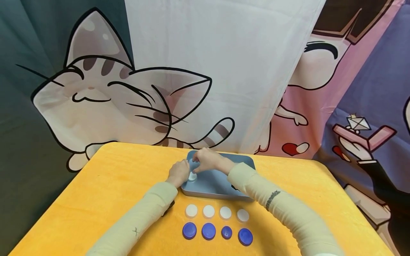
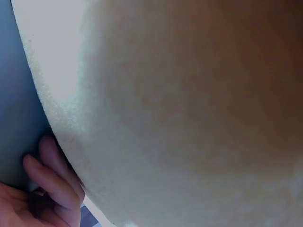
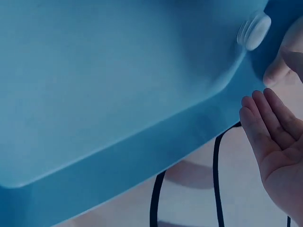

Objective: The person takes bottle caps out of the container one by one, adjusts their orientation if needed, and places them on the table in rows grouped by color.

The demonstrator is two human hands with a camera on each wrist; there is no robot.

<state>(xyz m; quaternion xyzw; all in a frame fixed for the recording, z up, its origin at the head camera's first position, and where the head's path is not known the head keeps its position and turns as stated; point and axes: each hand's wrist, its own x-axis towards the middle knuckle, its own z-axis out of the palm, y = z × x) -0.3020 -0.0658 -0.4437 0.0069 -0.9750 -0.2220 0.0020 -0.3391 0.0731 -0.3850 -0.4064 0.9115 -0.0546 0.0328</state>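
Observation:
A blue-grey tray (image 1: 217, 183) lies at the far side of the table. Inside its left end is a white cap (image 1: 192, 177), with ridged sides showing in the right wrist view. My left hand (image 1: 179, 173) is at the tray's left edge, its fingertips hidden in the head view. Over the left part of the tray is my right hand (image 1: 207, 160), fingers bent downward. In the right wrist view, this hand (image 3: 279, 151) shows an empty palm and extended fingers. A blurred pale surface fills most of the left wrist view, with bent fingers (image 2: 54, 184) at its lower left.
In front of the tray, several white caps (image 1: 209, 211) form a row. Several blue caps (image 1: 209, 231) make a second row nearer me; one is smaller. A yellow cloth (image 1: 128, 170) covers the table. Behind hangs a printed curtain (image 1: 224, 42).

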